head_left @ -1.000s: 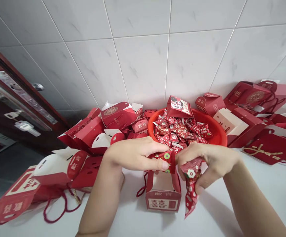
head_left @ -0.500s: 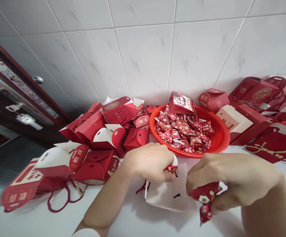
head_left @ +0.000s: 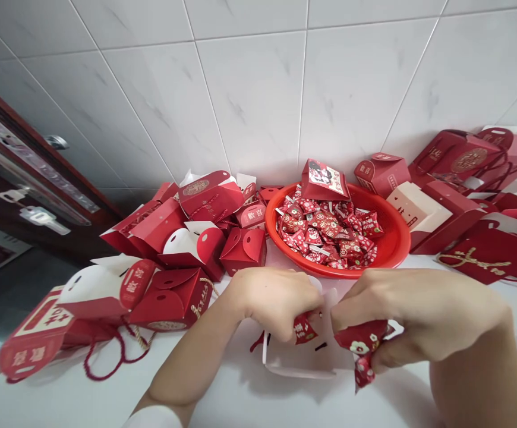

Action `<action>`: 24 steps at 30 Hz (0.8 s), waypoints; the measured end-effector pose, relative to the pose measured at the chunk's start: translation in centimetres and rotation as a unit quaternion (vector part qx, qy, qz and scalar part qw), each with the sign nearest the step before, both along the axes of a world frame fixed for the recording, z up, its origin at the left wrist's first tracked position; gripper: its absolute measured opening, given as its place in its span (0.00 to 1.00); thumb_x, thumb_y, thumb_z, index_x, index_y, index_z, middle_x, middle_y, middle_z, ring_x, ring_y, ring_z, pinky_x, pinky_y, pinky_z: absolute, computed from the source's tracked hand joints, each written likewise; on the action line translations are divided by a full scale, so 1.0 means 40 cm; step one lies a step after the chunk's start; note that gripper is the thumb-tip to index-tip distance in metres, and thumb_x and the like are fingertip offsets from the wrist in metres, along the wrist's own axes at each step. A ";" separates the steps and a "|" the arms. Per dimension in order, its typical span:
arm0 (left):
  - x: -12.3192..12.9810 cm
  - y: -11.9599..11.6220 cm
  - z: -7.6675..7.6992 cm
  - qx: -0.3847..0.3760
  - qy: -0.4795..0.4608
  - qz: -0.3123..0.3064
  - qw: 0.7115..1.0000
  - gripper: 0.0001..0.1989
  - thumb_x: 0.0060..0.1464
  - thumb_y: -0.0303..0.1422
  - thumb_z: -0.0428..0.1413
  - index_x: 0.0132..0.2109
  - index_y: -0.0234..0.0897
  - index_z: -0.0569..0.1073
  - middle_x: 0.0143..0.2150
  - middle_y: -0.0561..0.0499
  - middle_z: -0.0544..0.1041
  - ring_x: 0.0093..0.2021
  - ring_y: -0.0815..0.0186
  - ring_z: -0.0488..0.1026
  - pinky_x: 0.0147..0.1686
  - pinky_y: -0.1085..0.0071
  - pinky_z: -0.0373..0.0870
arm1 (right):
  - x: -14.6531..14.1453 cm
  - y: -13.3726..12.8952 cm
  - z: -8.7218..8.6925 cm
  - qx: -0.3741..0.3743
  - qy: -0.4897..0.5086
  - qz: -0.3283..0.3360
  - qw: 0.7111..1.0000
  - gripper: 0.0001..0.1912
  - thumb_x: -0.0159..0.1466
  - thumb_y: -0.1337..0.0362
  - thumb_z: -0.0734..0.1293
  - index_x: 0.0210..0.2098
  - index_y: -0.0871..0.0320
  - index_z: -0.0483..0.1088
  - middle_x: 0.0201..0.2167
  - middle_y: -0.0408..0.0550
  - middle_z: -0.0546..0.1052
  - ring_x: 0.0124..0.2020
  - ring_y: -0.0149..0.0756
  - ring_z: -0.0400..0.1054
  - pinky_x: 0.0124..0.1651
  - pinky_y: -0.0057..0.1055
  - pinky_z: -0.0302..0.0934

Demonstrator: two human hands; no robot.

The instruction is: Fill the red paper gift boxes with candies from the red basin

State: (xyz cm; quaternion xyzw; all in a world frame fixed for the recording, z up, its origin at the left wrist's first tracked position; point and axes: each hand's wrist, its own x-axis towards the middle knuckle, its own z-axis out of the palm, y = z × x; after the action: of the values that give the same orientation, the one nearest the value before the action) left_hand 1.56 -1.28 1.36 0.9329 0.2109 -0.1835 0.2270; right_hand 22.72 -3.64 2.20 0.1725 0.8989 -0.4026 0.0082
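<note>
My left hand [head_left: 274, 300] reaches over an open box with a white inside [head_left: 298, 359], its fingers closed on a red wrapped candy [head_left: 305, 329]. Just right of the box, my right hand [head_left: 412, 312] is closed around several red, flower-printed wrapped candies [head_left: 362, 342]; one hangs below the fingers. My hands partly hide the box. Behind them stands a red plastic basin [head_left: 394, 238] with many similar candies [head_left: 325, 229] in it. A small red box [head_left: 325, 180] with a printed picture rests on the basin's back edge.
Red gift boxes [head_left: 243, 246] crowd the left side of the white table [head_left: 223, 392], some with rope handles [head_left: 116, 356]. More red boxes and bags [head_left: 454, 156] stand at the right. A tiled wall [head_left: 258, 95] rises behind; a dark door with keys [head_left: 44, 217] is at the left.
My left hand has moved down into the box, and more of its candy shows. My right hand has shifted slightly left, still holding its candies. The view has shifted a little.
</note>
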 end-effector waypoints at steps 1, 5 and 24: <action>0.004 0.002 -0.004 -0.018 0.010 -0.016 1.000 0.08 0.46 0.27 0.63 0.37 0.36 0.76 0.32 0.51 0.78 0.28 0.64 0.70 0.22 0.70 0.60 | 0.000 0.000 0.000 0.000 -0.002 0.001 1.000 0.06 0.63 0.64 0.71 0.34 0.59 0.71 0.27 0.42 0.73 0.25 0.28 0.60 0.27 0.24 0.51; 0.022 0.006 -0.032 -0.061 0.001 -0.072 0.996 0.05 0.47 0.24 0.62 0.32 0.37 0.75 0.27 0.53 0.75 0.27 0.64 0.69 0.22 0.70 0.60 | -0.002 -0.001 0.001 0.004 -0.009 0.002 1.000 0.06 0.60 0.69 0.73 0.34 0.59 0.71 0.27 0.43 0.74 0.25 0.29 0.62 0.28 0.24 0.52; 0.009 -0.043 -0.037 0.004 -0.021 -0.067 0.998 0.07 0.46 0.21 0.59 0.27 0.36 0.74 0.25 0.54 0.76 0.21 0.67 0.64 0.20 0.68 0.58 | 0.001 -0.007 0.008 0.015 -0.025 0.010 1.000 0.08 0.60 0.70 0.73 0.38 0.59 0.72 0.30 0.45 0.77 0.28 0.31 0.67 0.30 0.25 0.55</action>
State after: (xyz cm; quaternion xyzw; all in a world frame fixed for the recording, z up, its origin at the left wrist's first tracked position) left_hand 1.93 -3.01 -0.11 0.9495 0.1439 -0.1775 0.2148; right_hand 22.76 -3.93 2.51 0.1739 0.9061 -0.3843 0.0318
